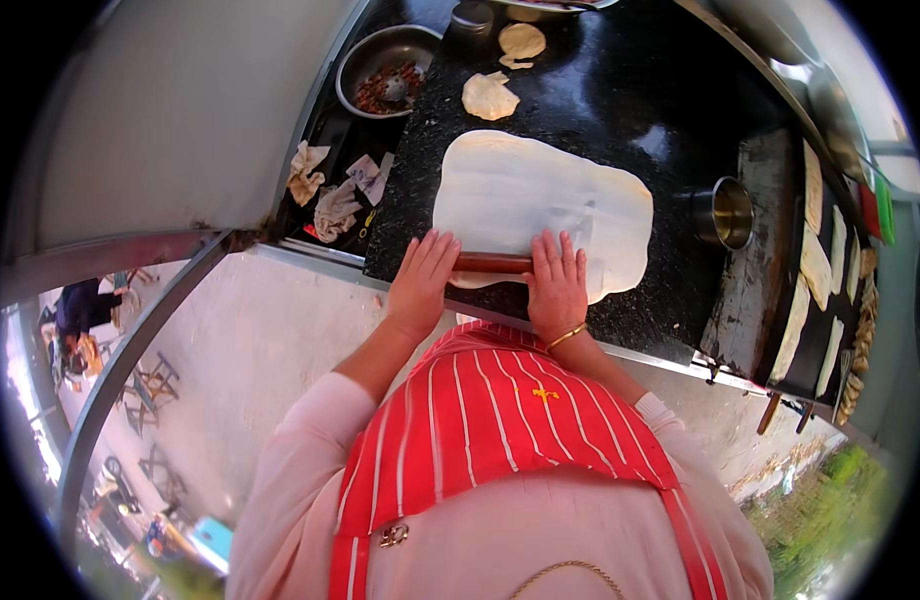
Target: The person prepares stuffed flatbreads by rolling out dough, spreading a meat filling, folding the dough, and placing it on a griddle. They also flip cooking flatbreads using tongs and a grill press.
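Note:
A large, thin sheet of dough point(535, 187) lies spread on the black stone worktop point(617, 112). Across its near edge rests a brown wooden rolling pin point(494, 262). My left hand point(422, 277) lies flat over the pin's left end, fingers stretched away from me. On its right end presses my right hand point(557, 281), with a gold bracelet at the wrist. Both palms hide the ends of the pin. Beyond the sheet sit two smaller dough pieces, a nearer one point(490, 96) and a farther one point(521, 42).
A metal bowl of chopped filling point(389, 71) stands at the back left, above crumpled cloths point(336, 210). To the right are a metal pot holding yellowish liquid point(732, 214) and a griddle with several long dough strips point(815, 270). A person point(85, 307) is far off at left.

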A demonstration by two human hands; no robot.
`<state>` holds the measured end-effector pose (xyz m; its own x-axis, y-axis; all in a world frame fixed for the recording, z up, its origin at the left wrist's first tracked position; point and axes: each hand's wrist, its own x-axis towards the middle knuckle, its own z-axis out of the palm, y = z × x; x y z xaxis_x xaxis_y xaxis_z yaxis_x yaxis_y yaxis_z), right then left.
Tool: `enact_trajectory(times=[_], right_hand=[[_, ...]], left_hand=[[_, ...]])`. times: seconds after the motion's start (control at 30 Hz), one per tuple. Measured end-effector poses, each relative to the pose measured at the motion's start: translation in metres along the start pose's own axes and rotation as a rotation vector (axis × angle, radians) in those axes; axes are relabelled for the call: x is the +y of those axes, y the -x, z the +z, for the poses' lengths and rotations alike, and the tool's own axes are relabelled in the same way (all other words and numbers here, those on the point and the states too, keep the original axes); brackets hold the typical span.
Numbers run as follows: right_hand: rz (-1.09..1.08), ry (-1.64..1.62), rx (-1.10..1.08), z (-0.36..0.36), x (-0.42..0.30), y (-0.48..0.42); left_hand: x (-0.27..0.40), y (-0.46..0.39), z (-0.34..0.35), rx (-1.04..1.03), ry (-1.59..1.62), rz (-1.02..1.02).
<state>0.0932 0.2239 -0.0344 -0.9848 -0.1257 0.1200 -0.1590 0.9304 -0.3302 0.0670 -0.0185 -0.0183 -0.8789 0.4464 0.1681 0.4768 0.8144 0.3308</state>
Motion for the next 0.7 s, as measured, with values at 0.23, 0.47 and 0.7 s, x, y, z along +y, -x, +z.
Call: enact_trajectory(times=[0.23, 0.47, 0.7], right_hand=[[-0.090, -0.129, 0.117, -0.033, 0.024, 0.029], [0.280, 0.094, 0.134, -0.046, 0.116, 0.044], [0.266, 0.122, 0.217, -0.035, 0.183, -0.077]], left_hand=[[0.023, 0.000, -0.021, -0.034, 0.177, 0.125], [0.106, -0.063, 0.048, -0.035, 0.119, 0.135], [0.091, -0.223, 0.092, 0.171, -0.311, -0.022]])
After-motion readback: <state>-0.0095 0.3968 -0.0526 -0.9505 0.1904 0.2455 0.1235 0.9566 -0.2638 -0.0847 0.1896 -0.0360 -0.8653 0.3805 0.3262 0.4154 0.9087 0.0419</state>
